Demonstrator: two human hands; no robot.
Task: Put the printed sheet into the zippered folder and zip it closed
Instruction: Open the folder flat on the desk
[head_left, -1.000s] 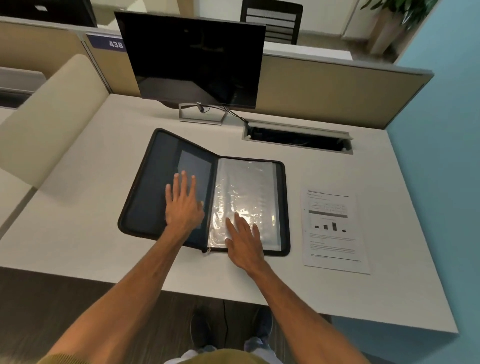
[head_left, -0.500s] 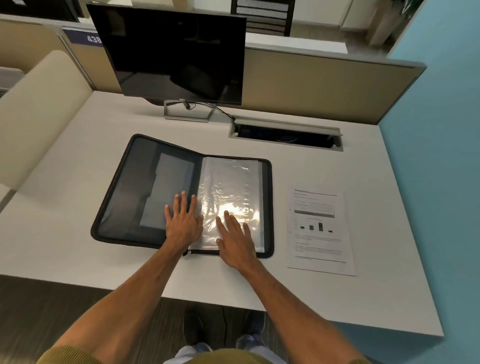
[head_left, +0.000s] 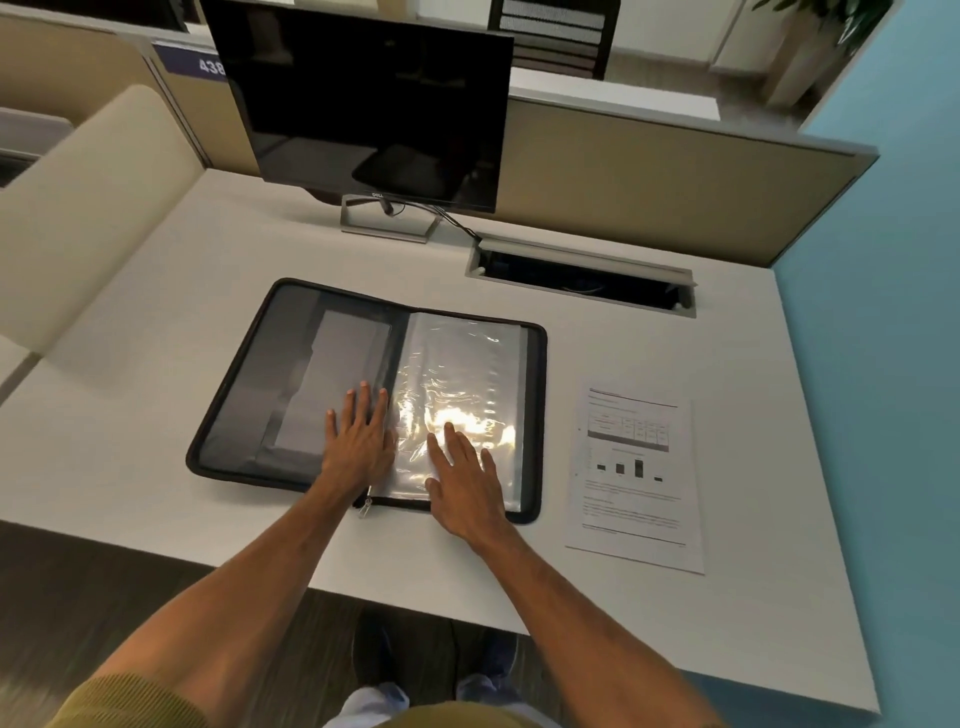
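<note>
A black zippered folder (head_left: 291, 374) lies open and flat in the middle of the white desk (head_left: 130, 364). Its left half shows grey pockets, its right half shiny clear plastic sleeves (head_left: 467, 374). The zip pull (head_left: 365, 506) hangs at the near edge by the spine. My left hand (head_left: 360, 441) rests flat on the left half beside the spine, fingers spread. My right hand (head_left: 467, 480) lies flat on the near part of the sleeves. The printed sheet (head_left: 636, 478), with a table and a bar chart, lies on the desk to the right of the folder, untouched.
A dark monitor (head_left: 363, 98) on a silver stand is behind the folder. An open cable hatch (head_left: 582, 275) is cut into the desk at the back right. Beige partitions (head_left: 649, 171) bound the desk's rear and left; a blue wall (head_left: 893, 364) is on the right.
The left cover has dropped from a raised tilt to flat. My left hand slid toward the spine and near edge; my right hand stays on the sleeves.
</note>
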